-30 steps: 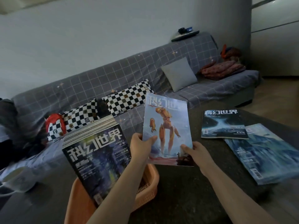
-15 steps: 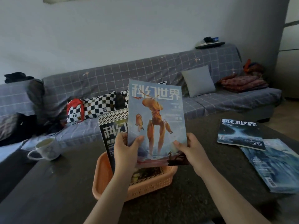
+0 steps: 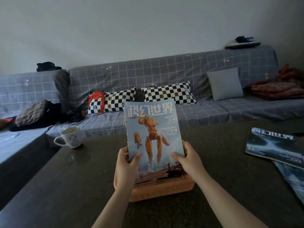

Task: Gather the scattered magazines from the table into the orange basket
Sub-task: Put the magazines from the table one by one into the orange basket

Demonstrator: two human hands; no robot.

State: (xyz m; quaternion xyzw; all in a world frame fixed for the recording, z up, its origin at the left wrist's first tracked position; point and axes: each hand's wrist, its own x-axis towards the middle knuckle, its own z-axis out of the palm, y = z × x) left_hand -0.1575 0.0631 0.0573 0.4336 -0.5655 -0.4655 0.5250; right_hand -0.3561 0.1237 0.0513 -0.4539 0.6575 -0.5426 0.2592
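A light-blue magazine with an orange robot on its cover (image 3: 153, 134) stands upright in the orange basket (image 3: 164, 189), at the front of a stack whose page edges show along its left side. My left hand (image 3: 127, 163) grips its lower left edge, thumb on the cover. My right hand (image 3: 187, 159) grips the lower right edge the same way. Two more magazines lie flat on the dark table (image 3: 65, 186) at the right: a dark-blue one (image 3: 274, 145) and a pale-blue one (image 3: 292, 180) partly under it.
A white mug (image 3: 71, 137) stands on the table's far left corner. Behind the table runs a grey checked sofa (image 3: 164, 74) with checkerboard pillows (image 3: 167, 92), a grey cushion (image 3: 224, 83) and clothes heaped at the left.
The robot-cover magazine has moved in front of the stack and down into the basket, now covering it. The camera view has swung left, so the flat magazines sit further right.
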